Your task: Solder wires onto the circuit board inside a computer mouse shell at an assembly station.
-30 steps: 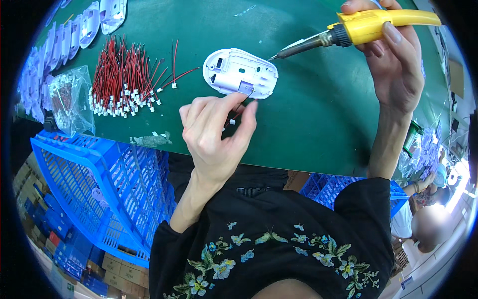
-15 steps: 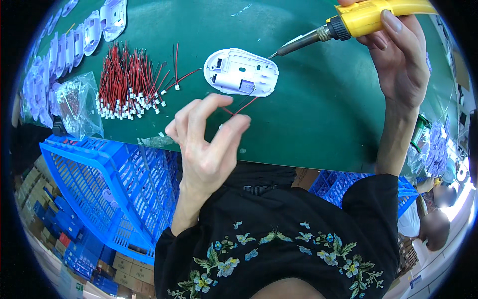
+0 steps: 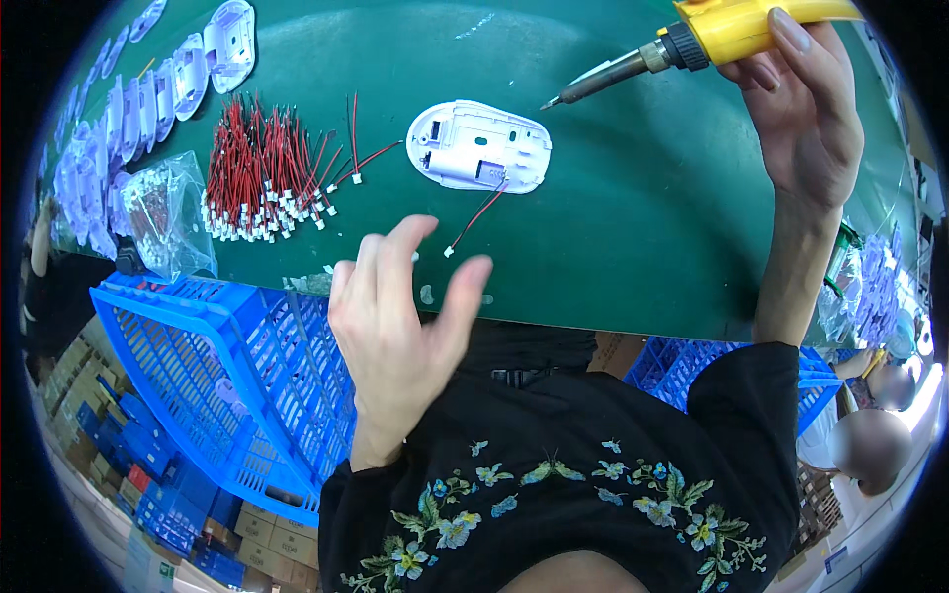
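Observation:
My right hand point(image 3: 806, 109) is closed around the yellow handle of a soldering iron point(image 3: 682, 44). The iron's tip points down-left, near the upper right rim of a white oval plastic shell point(image 3: 465, 148); whether they touch I cannot tell. That shell lies on the green table, its inner side with slots and ribs facing up. From its lower right part runs a red-and-black wire pair point(image 3: 479, 219) ending in a small white connector. My left hand point(image 3: 400, 306) hovers at the table's front edge, thumb and fingers apart, with nothing in it, just below the connector.
Left of the shell lies a heap of red-and-black wires point(image 3: 262, 173) with white connectors. Beside it sits a clear plastic bag point(image 3: 163, 212) of connectors. Rows of white shells point(image 3: 188, 74) stand at far left. Blue crates point(image 3: 237, 336) flank me below the table; people are at far right.
My left hand has let go of the wire pair and drawn back toward me, its fingers spreading. The wire now lies on the table. The soldering iron has shifted slightly.

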Demonstrator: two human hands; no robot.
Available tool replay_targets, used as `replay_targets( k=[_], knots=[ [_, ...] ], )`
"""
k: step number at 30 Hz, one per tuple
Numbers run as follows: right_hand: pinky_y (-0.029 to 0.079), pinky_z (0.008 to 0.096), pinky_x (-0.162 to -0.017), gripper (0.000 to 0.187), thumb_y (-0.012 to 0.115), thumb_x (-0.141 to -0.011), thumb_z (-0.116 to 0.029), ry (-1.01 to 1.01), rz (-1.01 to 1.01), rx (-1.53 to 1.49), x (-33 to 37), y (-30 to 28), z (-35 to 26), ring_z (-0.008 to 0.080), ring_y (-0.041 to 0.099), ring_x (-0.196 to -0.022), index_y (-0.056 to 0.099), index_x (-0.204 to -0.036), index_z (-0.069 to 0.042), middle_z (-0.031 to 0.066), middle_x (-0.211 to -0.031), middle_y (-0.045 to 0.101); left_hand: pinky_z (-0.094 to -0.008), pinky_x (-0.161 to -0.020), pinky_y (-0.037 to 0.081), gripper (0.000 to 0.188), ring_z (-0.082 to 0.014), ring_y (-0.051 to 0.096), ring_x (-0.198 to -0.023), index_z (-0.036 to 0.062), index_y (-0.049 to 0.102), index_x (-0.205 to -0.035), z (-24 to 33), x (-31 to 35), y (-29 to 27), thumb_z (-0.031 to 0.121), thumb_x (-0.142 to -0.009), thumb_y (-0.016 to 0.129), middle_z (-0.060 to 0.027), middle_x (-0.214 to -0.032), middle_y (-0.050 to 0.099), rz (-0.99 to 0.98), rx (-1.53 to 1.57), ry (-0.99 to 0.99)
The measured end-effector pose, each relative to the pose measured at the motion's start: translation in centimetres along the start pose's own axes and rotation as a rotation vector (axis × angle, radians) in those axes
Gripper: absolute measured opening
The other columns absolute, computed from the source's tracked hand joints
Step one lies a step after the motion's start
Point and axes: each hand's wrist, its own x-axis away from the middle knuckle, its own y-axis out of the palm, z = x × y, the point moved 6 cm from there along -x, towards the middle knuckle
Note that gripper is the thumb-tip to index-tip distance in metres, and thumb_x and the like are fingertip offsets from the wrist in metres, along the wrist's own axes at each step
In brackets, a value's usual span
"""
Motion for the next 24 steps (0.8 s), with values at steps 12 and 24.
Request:
replay_targets(
  k=[12,24],
  knots=[
    [0.043,0.0175,-0.067,0.031,0.046,-0.106,-0.020,0.175,-0.013,-0.164,-0.4,-2.5,1.4,0.0023,0.045,-0.067,0.043,-0.133,-0.004,0.0199,-0.123,0.068,-0.0366,-0.060,0.054,0.022,-0.0279,0.072,-0.071,0.0013,0.070,-0.104,-1.0,-0.7,0.9,-0.005,-0.084,0.075,-0.0113,-0.085,0.071,0.003,0.373,0.061],
    [0.043,0.0212,-0.067,0.029,0.050,-0.104,-0.020,0.151,-0.174,-0.071,-3.3,4.0,1.0,0.0044,0.042,-0.066,0.046,-0.128,-0.003,0.0246,-0.121,0.069,-0.0362,-0.061,0.054,0.023,-0.0271,0.072,-0.071,0.0026,0.070,-0.104,-2.1,0.1,1.9,-0.003,-0.082,0.072,-0.0080,-0.089,0.073,-0.009,0.248,0.198]
  ],
)
